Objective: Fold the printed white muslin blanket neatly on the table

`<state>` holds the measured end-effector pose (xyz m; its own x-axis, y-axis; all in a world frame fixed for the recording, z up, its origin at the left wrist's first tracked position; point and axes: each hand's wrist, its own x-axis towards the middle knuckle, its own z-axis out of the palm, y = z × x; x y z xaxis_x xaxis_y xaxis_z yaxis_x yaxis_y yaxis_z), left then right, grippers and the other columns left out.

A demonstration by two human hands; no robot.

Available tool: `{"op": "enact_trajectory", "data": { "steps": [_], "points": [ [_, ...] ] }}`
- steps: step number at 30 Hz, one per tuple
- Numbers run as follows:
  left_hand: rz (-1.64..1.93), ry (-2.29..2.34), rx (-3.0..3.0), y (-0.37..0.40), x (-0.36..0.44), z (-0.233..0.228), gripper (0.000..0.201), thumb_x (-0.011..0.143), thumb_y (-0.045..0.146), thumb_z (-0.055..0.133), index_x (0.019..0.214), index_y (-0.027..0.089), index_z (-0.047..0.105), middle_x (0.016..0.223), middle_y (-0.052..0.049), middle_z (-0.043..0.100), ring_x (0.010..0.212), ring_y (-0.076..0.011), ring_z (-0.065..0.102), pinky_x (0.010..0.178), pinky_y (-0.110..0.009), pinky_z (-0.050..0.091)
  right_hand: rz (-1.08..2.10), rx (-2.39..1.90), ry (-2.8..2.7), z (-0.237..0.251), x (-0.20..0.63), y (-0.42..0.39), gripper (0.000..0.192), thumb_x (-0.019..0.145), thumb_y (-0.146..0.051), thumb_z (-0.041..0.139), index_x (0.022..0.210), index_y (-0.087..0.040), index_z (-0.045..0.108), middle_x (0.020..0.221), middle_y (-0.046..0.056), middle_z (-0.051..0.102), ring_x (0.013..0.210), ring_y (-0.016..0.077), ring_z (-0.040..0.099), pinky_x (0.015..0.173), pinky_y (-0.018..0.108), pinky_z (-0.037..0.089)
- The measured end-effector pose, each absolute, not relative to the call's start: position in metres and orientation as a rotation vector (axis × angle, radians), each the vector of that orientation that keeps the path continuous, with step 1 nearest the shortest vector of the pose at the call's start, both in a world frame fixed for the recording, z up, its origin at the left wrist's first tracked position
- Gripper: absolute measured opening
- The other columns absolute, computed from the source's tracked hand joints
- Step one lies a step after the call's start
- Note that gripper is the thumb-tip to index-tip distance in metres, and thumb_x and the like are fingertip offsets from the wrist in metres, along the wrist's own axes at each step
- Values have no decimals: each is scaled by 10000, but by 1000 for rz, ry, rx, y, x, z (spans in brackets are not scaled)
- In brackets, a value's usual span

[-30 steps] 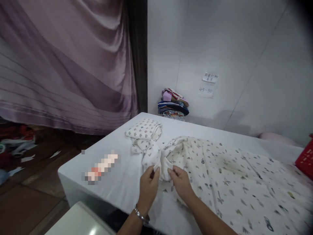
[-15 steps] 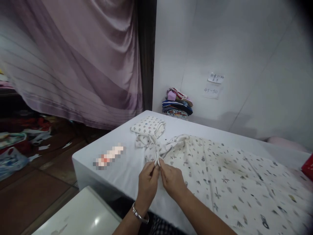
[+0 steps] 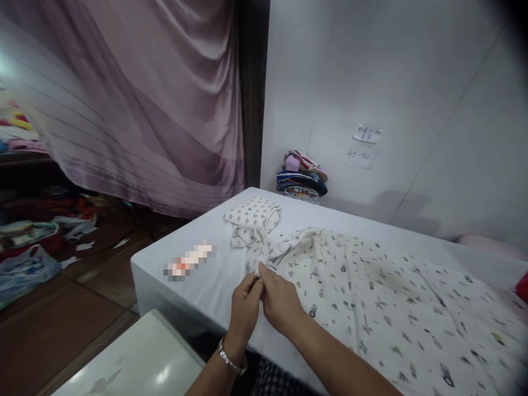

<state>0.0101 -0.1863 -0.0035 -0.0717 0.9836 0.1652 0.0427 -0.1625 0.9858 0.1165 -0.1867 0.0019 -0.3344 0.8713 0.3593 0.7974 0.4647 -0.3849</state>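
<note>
I've got both hands pinching the printed garment (image 3: pixel 371 286): left hand (image 3: pixel 244 308), right hand (image 3: pixel 280 300). It's spread across the desk (image 3: pixel 214 275). A folded printed cloth (image 3: pixel 252 213) sits beyond.

— Hands?
— Left hand (image 3: pixel 245 305) and right hand (image 3: pixel 280 300) now pressed together, no longer apart.
— Cloth?
— Printed cloth (image 3: pixel 371 291) edge pinched narrow, earlier spread open between fingers (image 3: pixel 258 278).

Beyond my fingers (image 3: pixel 256 281) the white worktop (image 3: pixel 214 278) runs to a pale wall (image 3: pixel 412 82) bearing two paper notes (image 3: pixel 363 146), with a stack of folded clothes (image 3: pixel 303 176) in the corner. Left of the fingers a mauve curtain (image 3: pixel 136 99) hangs over a brown floor (image 3: pixel 61 313) strewn with clutter (image 3: pixel 37 236).
</note>
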Motion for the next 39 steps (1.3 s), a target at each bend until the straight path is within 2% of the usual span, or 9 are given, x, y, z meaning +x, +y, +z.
{"op": "enact_trajectory", "data": {
  "steps": [6,13,16,20,23,27,32,37,39],
  "points": [
    [1402,1239,1115,-179,2,-5,361,733,435,542,918,136,622,834,-39,643,786,-177,572,727,-276,464,386,-1146,-2154,2,107,-185,638,757,-79,385,1369,-166,227,1308,66,433,1182,164,421,968,306,395],
    [1555,1380,1086,-163,-37,8,339,718,474,533,701,141,594,634,-18,596,598,-140,543,562,-237,465,536,-1000,-2279,-8,119,-187,659,779,-154,433,1393,-177,197,1428,58,231,1306,175,223,1073,361,252],
    [1651,1562,1313,-170,-64,14,313,777,439,481,661,158,554,584,6,545,580,-118,511,572,-217,443,581,-987,-2209,-14,138,-186,528,824,-212,418,1345,-201,332,1360,48,371,1260,162,320,1060,351,273],
    [1353,1377,2054,-201,-64,2,201,802,349,468,764,183,574,717,-24,597,681,-138,541,628,-233,454,740,-1108,-2005,-10,162,-167,309,839,-250,400,1035,-204,635,1005,31,640,951,161,572,869,303,447],
    [983,956,2488,-223,-40,-26,139,812,239,441,822,194,572,813,-50,616,769,-141,550,693,-243,449,927,-1211,-1842,0,170,-143,292,826,-284,418,947,-178,662,828,28,664,787,152,602,751,277,475],
    [986,674,2688,-227,-14,-63,174,835,243,383,740,184,517,666,-15,578,650,-112,514,636,-228,409,1062,-1278,-1762,11,159,-110,317,806,-297,436,1010,-161,637,857,43,660,746,140,594,678,248,465],
    [1027,714,2769,-216,-5,-92,196,848,298,403,742,197,533,671,14,577,689,-102,511,823,-268,363,902,-1351,-2074,22,111,-76,313,817,-343,412,963,-204,651,820,15,648,714,140,567,660,254,434],
    [1122,874,2845,-209,15,-141,340,858,308,421,548,208,519,496,39,494,573,-104,436,871,-298,319,488,-1467,-2294,29,43,-43,456,796,-495,417,1122,-211,563,1165,72,540,1057,229,482,835,343,405],
    [1014,1054,2815,-207,25,-163,345,860,288,405,549,206,531,489,33,505,550,-108,427,867,-308,330,382,-1524,-2415,27,19,-32,456,803,-497,398,1105,-200,565,1161,94,537,1083,248,466,840,371,404]
  ]
}}
